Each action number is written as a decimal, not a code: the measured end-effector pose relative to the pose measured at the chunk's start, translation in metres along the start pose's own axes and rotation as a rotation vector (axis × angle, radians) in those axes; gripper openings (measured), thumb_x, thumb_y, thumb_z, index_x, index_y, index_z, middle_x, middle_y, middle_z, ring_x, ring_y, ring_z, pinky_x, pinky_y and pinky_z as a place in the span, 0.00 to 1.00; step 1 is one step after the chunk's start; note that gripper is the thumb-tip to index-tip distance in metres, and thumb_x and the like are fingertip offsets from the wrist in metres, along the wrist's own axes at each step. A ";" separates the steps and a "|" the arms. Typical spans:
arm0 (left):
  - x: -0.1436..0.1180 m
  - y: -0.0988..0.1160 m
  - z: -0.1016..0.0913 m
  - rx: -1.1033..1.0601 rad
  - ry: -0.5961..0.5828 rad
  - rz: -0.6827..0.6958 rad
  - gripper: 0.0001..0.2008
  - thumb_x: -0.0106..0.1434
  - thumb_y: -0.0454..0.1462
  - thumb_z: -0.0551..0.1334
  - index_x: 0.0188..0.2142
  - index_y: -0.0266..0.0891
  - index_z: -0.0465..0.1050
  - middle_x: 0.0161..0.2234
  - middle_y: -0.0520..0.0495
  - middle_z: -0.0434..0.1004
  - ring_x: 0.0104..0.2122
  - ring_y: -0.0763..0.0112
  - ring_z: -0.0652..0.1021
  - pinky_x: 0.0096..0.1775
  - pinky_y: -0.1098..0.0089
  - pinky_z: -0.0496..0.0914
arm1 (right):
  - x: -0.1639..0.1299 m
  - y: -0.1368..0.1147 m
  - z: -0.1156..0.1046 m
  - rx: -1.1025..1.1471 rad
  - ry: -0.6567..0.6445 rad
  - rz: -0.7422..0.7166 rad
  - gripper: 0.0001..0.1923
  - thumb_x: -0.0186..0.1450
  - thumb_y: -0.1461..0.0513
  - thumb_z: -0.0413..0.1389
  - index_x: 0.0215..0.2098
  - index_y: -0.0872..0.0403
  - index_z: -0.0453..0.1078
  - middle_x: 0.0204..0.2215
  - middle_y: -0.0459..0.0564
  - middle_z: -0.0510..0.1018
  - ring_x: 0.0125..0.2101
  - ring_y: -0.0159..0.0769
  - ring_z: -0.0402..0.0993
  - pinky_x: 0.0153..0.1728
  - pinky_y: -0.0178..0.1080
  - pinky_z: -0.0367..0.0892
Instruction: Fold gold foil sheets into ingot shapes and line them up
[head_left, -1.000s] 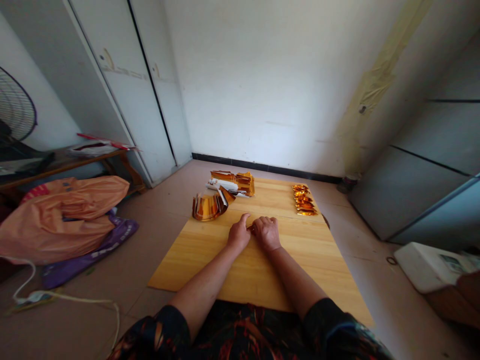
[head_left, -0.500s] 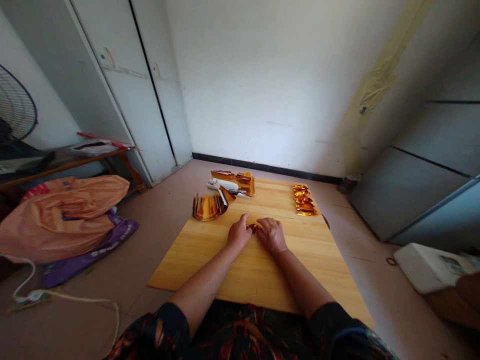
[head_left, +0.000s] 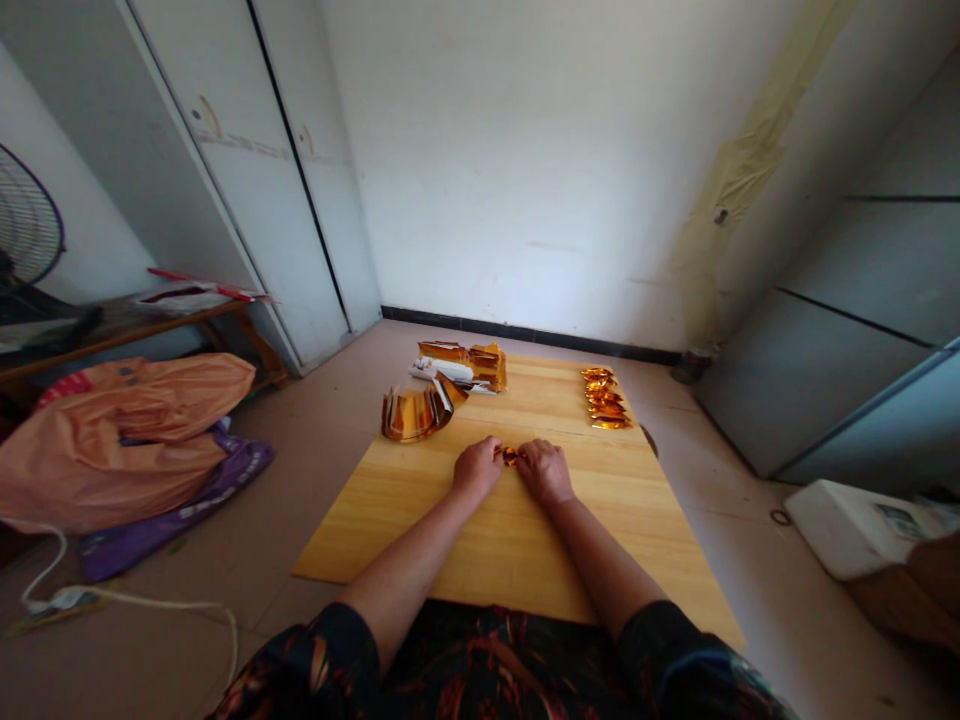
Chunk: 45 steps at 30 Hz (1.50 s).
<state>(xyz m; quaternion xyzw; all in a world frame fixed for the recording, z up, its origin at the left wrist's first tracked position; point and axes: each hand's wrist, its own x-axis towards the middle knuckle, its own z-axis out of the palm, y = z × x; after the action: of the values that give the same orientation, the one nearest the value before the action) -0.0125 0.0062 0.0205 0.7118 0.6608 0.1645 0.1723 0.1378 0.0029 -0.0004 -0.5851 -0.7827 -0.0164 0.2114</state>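
Between my hands, low over the middle of the wooden board (head_left: pixel 600 530), is a small piece of shiny gold foil (head_left: pixel 511 457). My left hand (head_left: pixel 478 468) pinches its left end, and my right hand (head_left: pixel 546 470) has closed fingers on its right end. Only the crumpled middle of the foil shows; both ends are hidden by fingers. Past my left hand lies a curled stack of gold foil sheets (head_left: pixel 414 412). Behind it are more gold foil sheets (head_left: pixel 487 366) and a white roll-like item (head_left: pixel 442 371). A row of several folded gold foil pieces (head_left: pixel 604 400) sits at the board's far right.
An orange bag (head_left: pixel 127 430) and a purple bag (head_left: pixel 180 510) lie on the floor at left, near a pale cable (head_left: pixel 180 601). A white box (head_left: pixel 847 530) stands at right. Cabinets (head_left: pixel 247 180) and a wall close off the far side.
The left thumb has come down and the fingers of both hands have tightened on the foil ends. More of the foil's middle shows now. The view has shifted slightly.
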 end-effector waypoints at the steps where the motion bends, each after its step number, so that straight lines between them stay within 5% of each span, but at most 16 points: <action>1: 0.000 0.000 0.000 -0.003 0.003 0.006 0.12 0.64 0.36 0.56 0.46 0.46 0.71 0.42 0.48 0.79 0.41 0.69 0.77 0.40 0.73 0.66 | 0.000 0.000 0.001 -0.015 -0.009 0.002 0.07 0.65 0.64 0.52 0.32 0.54 0.71 0.31 0.48 0.76 0.34 0.33 0.68 0.34 0.35 0.50; 27: -0.001 0.003 -0.003 0.017 -0.018 -0.047 0.15 0.64 0.34 0.53 0.47 0.48 0.71 0.42 0.48 0.79 0.41 0.67 0.77 0.38 0.71 0.66 | 0.000 0.002 0.007 -0.112 0.049 -0.079 0.11 0.66 0.65 0.51 0.27 0.55 0.70 0.26 0.48 0.74 0.29 0.32 0.65 0.32 0.36 0.47; 45: -0.006 -0.002 -0.002 0.088 0.031 0.017 0.14 0.63 0.37 0.56 0.48 0.44 0.68 0.46 0.45 0.68 0.43 0.68 0.73 0.42 0.72 0.68 | -0.002 0.001 0.005 -0.041 0.083 -0.089 0.08 0.65 0.63 0.53 0.29 0.55 0.70 0.27 0.47 0.74 0.32 0.33 0.65 0.34 0.35 0.48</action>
<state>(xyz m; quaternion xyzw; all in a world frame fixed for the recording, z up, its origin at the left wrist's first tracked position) -0.0157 0.0001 0.0214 0.7217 0.6638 0.1479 0.1291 0.1374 0.0025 -0.0062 -0.5526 -0.7981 -0.0662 0.2308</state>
